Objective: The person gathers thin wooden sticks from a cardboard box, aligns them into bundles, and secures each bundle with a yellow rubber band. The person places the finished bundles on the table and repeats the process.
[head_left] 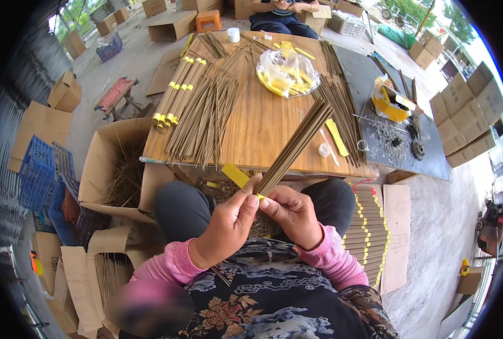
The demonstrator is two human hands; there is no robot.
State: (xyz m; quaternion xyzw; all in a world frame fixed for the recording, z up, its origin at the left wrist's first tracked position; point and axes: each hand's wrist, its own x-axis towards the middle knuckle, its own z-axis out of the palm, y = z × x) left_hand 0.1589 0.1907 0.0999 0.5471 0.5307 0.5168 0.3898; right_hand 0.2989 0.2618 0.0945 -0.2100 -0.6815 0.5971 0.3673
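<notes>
My left hand [227, 229] and my right hand [294, 214] meet above my lap, closed around the lower end of a bundle of thin brown incense sticks [296, 146]. The bundle leans up and to the right, over the table's near edge. A yellow paper strip [235, 175] sticks out to the left behind my left fingers, and a bit of yellow shows at the bundle's bottom under both thumbs. Loose incense sticks [203, 116] lie on the wooden table [257, 127], beside banded bundles [179, 93] with yellow strips. Another yellow strip [337, 137] lies at the right.
A plastic bag of yellow strips [288, 72] and a small round container [324, 150] are on the table. Cardboard boxes [107, 198] flank my left leg. Finished bundles [367, 237] lie by my right leg. Across the table sits another person [282, 22].
</notes>
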